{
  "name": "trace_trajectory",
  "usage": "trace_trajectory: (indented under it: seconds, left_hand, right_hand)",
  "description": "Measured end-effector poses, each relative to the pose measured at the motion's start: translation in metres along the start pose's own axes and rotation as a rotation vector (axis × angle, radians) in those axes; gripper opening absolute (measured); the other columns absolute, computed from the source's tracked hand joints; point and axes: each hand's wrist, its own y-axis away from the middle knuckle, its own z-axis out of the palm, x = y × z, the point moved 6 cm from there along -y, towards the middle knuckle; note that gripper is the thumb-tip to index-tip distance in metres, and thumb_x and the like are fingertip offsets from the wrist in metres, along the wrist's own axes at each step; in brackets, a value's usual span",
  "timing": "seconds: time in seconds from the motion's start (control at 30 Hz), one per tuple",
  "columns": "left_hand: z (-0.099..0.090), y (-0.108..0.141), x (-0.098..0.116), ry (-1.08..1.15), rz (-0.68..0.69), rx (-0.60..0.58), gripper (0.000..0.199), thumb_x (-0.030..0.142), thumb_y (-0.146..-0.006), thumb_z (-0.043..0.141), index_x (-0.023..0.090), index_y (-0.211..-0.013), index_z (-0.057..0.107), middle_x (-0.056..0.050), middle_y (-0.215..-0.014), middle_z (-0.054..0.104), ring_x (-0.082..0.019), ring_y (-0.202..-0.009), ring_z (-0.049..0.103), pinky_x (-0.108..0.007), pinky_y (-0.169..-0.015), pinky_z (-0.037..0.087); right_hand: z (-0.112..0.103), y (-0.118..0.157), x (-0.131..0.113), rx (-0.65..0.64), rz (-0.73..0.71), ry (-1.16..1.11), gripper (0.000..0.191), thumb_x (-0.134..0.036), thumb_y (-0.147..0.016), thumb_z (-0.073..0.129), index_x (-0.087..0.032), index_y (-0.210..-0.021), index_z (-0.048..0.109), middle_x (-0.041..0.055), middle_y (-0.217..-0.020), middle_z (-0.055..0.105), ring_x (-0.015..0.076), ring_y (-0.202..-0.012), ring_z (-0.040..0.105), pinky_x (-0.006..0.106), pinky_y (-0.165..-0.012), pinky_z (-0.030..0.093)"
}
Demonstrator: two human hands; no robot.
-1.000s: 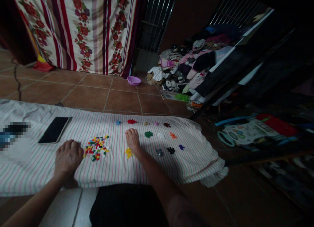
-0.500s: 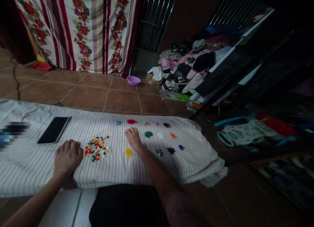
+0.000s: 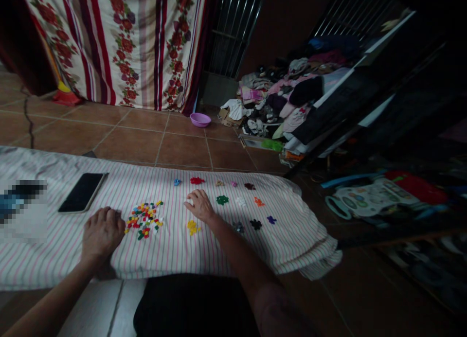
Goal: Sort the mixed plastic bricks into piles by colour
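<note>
On a striped cloth (image 3: 146, 259) lies a loose pile of small mixed-colour pieces (image 3: 145, 219). My left hand (image 3: 104, 231) rests palm down just left of this pile, its fingers lying flat with nothing visible in them. My right hand (image 3: 200, 205) is over the cloth between the red heap (image 3: 197, 180) and the yellow heap (image 3: 192, 227), fingers curled; whether they hold a piece is hidden. To its right sit small heaps in single colours, among them green (image 3: 222, 200), white (image 3: 241, 201), orange (image 3: 259, 201), black (image 3: 256, 224) and purple (image 3: 271, 220).
A dark-screened phone (image 3: 82, 192) lies on the cloth beyond my left hand. Blue (image 3: 177, 182), tan (image 3: 219, 183), pink (image 3: 234, 184) and dark brown (image 3: 250, 186) heaps line the far side. A purple basin (image 3: 200, 119) stands on the floor.
My right hand has shifted slightly, and its thumb side looks a little more spread from the other fingers. The whole view has moved slightly. My left hand stays beside the mixed pile.
</note>
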Motion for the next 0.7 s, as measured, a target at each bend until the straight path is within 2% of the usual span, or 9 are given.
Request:
trace_trajectory:
  seconds: [0.1,0.23,0.5,0.7]
  left_hand:
    - [0.0,0.0,0.0,0.0,0.005,0.006,0.022,0.028,-0.086,0.037,0.015,-0.092,0.054,-0.017,-0.103,0.061,-0.031,-0.096,0.057,-0.043,-0.083,0.042]
    - [0.0,0.0,0.0,-0.022,0.005,0.0,0.022,0.028,-0.087,0.037,0.015,-0.092,0.054,-0.016,-0.103,0.061,-0.031,-0.095,0.058,-0.043,-0.083,0.042]
    - [-0.001,0.0,0.0,-0.021,0.012,-0.008,0.021,0.026,-0.086,0.04,0.013,-0.093,0.055,-0.018,-0.105,0.061,-0.032,-0.098,0.057,-0.044,-0.084,0.043]
    - [0.004,0.001,-0.002,-0.003,-0.002,-0.002,0.022,0.026,-0.086,0.041,0.013,-0.096,0.054,-0.019,-0.109,0.06,-0.032,-0.101,0.056,-0.043,-0.085,0.041]
  right_hand:
    - [-0.001,0.001,0.0,-0.005,-0.026,-0.019,0.011,-0.029,-0.09,0.061,-0.019,-0.094,0.065,0.0056,-0.094,0.063,0.0206,-0.095,0.051,0.034,-0.086,0.042]
    - [0.003,0.001,0.004,0.003,0.022,0.0,0.009,-0.024,-0.093,0.057,-0.021,-0.091,0.065,0.0054,-0.092,0.064,0.0202,-0.093,0.052,0.034,-0.085,0.042]
    - [-0.001,0.003,0.006,0.017,0.03,-0.017,0.016,-0.025,-0.094,0.054,-0.021,-0.087,0.067,0.0044,-0.086,0.063,0.0189,-0.088,0.052,0.033,-0.082,0.041]
    - [-0.009,0.007,0.004,0.071,0.039,-0.051,0.012,-0.031,-0.09,0.061,-0.023,-0.09,0.069,0.0048,-0.095,0.063,0.0187,-0.093,0.053,0.032,-0.083,0.042]
